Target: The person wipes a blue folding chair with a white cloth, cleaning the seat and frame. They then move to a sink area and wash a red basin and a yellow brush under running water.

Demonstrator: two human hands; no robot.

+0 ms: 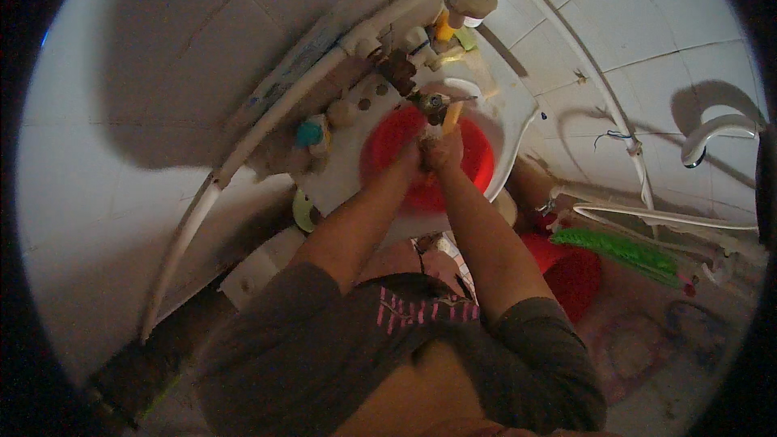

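Observation:
A red plastic basin (476,158) sits in a white wall-hung sink (340,179). Over the basin, my left hand (419,155) and my right hand (445,150) are close together beneath a metal tap (432,102). An orange-yellow object (451,117) shows at the top of my right hand, seemingly held in it. Blur and shadow hide the fingers of my left hand and whatever lies between the two hands.
White pipes (285,94) run along the tiled wall. A teal-capped container (311,133) stands at the sink's left. On the right are a curved metal fitting (716,136), a green bristled brush (613,246) and a red tub (570,273) lower down.

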